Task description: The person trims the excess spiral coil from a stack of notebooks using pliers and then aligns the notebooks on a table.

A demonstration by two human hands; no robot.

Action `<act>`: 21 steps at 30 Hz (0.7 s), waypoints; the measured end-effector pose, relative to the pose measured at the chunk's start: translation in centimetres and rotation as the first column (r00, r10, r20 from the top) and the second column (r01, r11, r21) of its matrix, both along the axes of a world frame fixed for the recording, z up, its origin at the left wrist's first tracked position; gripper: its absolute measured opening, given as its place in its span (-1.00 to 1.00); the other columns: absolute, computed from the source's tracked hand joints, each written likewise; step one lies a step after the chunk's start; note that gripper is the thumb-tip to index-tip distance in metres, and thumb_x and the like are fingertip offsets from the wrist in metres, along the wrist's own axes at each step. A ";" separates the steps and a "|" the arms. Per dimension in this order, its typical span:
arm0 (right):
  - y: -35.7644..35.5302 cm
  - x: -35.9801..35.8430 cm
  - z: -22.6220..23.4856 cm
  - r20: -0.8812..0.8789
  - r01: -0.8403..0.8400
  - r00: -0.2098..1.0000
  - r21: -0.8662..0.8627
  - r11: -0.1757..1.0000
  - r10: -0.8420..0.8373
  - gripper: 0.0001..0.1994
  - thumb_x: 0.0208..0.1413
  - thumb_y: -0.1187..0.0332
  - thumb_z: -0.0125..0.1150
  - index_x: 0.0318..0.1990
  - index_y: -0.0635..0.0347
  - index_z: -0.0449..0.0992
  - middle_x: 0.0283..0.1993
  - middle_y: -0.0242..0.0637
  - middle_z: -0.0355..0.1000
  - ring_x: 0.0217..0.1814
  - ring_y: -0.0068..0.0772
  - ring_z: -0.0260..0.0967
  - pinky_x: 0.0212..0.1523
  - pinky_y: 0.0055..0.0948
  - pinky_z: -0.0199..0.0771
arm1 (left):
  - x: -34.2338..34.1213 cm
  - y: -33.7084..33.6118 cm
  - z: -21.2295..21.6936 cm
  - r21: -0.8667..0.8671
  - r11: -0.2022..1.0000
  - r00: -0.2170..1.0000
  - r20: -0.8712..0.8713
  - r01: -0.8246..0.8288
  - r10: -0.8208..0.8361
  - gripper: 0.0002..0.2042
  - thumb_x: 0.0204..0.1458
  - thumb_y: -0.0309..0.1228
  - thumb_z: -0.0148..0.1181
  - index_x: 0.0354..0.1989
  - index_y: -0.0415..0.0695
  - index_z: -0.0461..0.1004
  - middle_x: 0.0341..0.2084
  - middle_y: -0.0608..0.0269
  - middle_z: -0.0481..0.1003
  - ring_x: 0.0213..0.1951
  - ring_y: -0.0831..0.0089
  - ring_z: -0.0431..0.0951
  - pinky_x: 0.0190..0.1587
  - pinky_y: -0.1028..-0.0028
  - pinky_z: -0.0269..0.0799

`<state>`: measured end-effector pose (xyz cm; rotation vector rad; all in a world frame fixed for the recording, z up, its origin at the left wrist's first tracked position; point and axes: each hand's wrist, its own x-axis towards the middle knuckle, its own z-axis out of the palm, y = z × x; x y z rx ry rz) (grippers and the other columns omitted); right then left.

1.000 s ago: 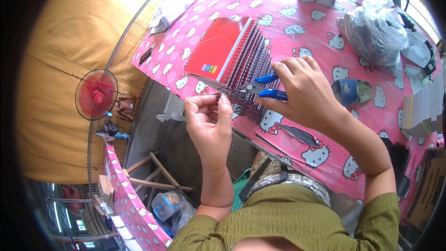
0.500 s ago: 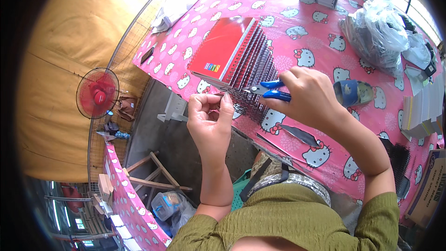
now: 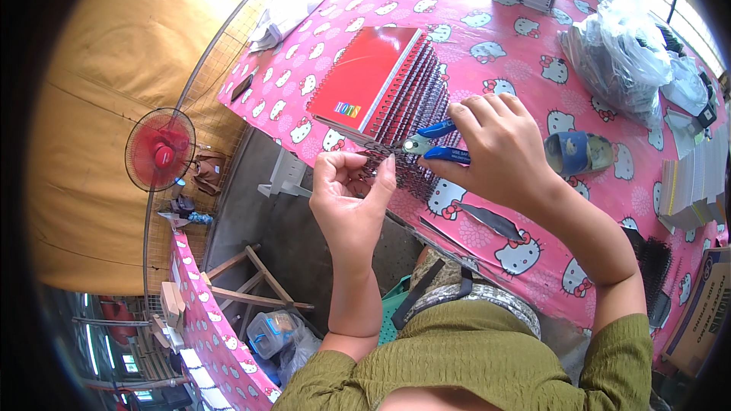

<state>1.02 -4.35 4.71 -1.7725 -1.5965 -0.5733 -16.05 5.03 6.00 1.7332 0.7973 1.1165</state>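
Left hand (image 3: 352, 202): raised at the near edge of the surface (image 3: 533, 53), its grip pinching the end of a black spiral wire binding (image 3: 381, 154) between thumb and fingertips. Right hand (image 3: 499, 154): grip clenched around the blue handles of a small pair of cutters (image 3: 435, 146), whose metal nose points left and meets the wire just beside the left fingertips. Whether the blades are biting the wire cannot be determined; the spot is too small.

The wire belongs to the nearest book of a fanned stack of spiral notebooks (image 3: 377, 80), red cover on top, lying on the pink cartoon-cat cloth just beyond both hands.

Surroundings: a blue tape roll (image 3: 572, 154) to the right of the right hand, a clear plastic bag (image 3: 620, 57) farther back, a red floor fan (image 3: 158, 151) well off to the left.
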 end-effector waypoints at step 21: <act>0.2 -0.1 -0.8 -0.128 -0.050 0.991 -0.095 0.994 0.037 -0.49 -0.16 -0.07 0.36 -0.38 0.30 0.50 -0.44 -0.16 0.45 -0.34 -0.17 0.47 -0.22 -0.28 0.44 | 0.2 0.1 0.0 -0.114 0.991 0.997 0.040 0.073 -0.069 -0.69 -0.07 -0.58 0.34 -0.20 -0.21 0.34 -0.41 0.27 0.51 -0.48 0.72 0.42 -0.56 0.71 0.28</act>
